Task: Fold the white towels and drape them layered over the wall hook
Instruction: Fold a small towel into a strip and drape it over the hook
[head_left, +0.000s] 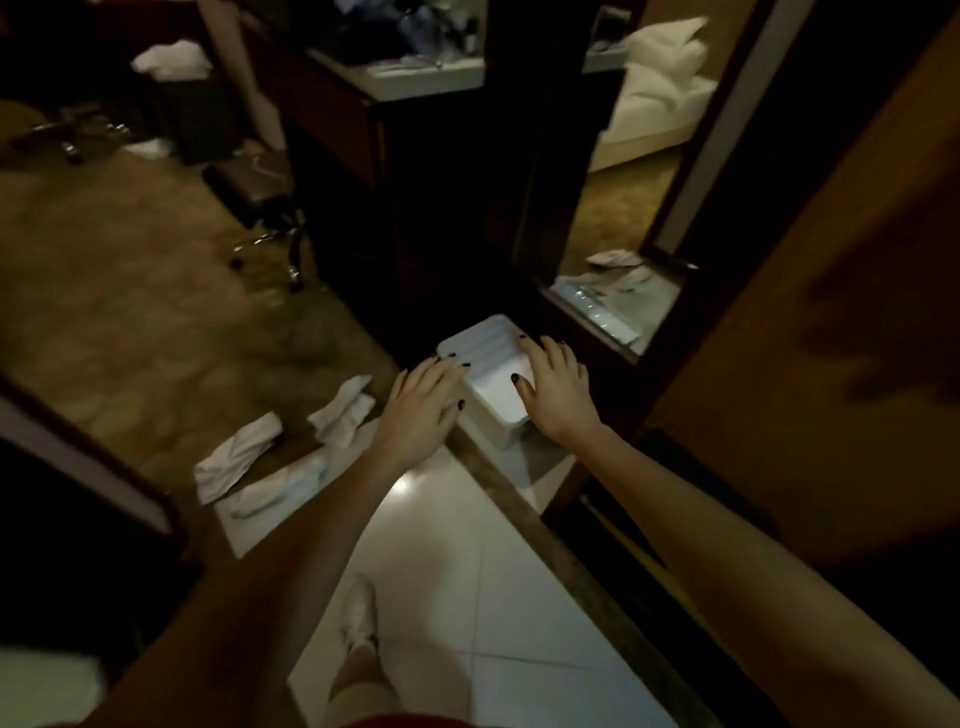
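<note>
Dim carpet (130, 291) meets pale floor tile (467, 571) at a dark threshold strip, with a framed mirror (623, 208) standing at 2 o'clock.

Finding 1: the folded white towel stack (491, 364) sits at frame centre, over the threshold. Whether it rests on the floor or is lifted clear cannot be told.

Finding 2: your left hand (426, 400) lies against the stack's 9 o'clock side, fingers nearly straight, tips touching its top edge. No curl around the cloth is visible.

Finding 3: your right hand (558, 389) lies on the stack's 3 o'clock side, fingers spread flat over the top and the thumb pressed on the upper face. The stack sits directly between both hands, touching each.

Finding 4: three loose white towels (239, 457) lie crumpled on the floor at 9 o'clock from your left hand, well apart from the stack.

Finding 5: a shoe (358, 613) is on the tile at 6 o'clock.
</note>
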